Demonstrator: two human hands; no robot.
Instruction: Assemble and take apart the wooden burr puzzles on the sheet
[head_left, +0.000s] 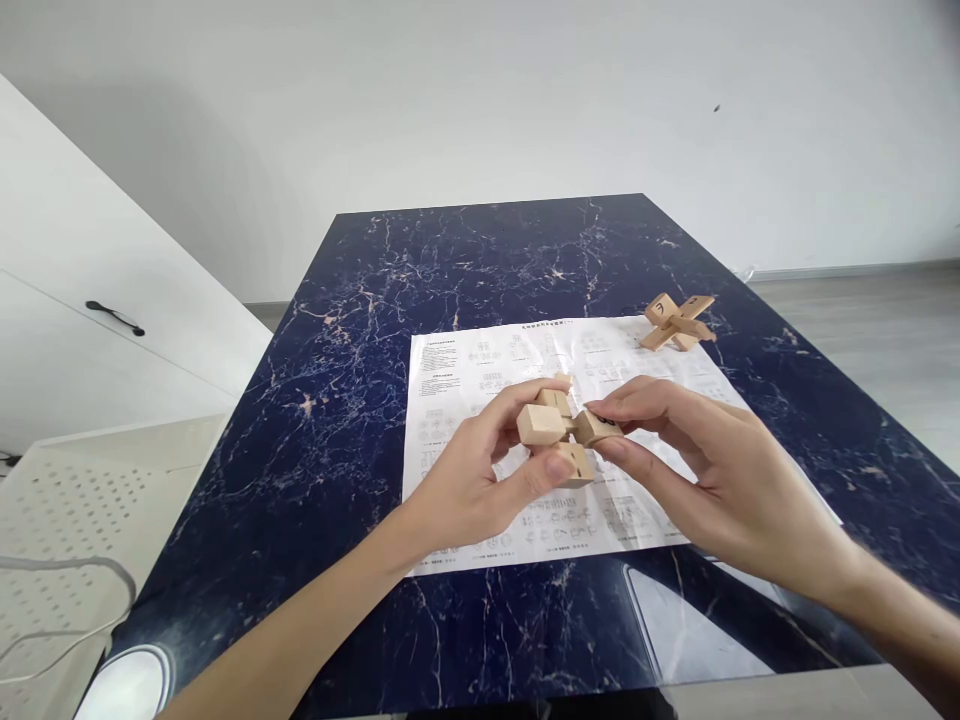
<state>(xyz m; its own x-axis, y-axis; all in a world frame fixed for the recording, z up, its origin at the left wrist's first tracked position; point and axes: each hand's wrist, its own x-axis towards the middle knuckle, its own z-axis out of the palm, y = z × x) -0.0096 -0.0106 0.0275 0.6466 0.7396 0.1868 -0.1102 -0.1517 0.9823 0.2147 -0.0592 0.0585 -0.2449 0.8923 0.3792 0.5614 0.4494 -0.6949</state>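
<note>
Above a printed instruction sheet (465, 500), both hands are on a pale wooden interlocking puzzle (541, 425) made of notched blocks. My left hand (480, 470) is closed round its left side, the thumb pressed on a lower block with dark marks. With thumb and fingers, my right hand (697, 470) pinches a wooden puzzle piece (595, 428) at the right side of the puzzle. A dark mark shows on that piece, partly covered by the fingers. Whether the piece is fully seated in the others I cannot tell.
A second assembled wooden puzzle (677, 322) with dark marks stands at the sheet's upper right corner. Under everything is a dark blue marble-patterned table (420, 270). A white cabinet (82, 270) and a perforated cream panel (82, 510) with a cable are at the left.
</note>
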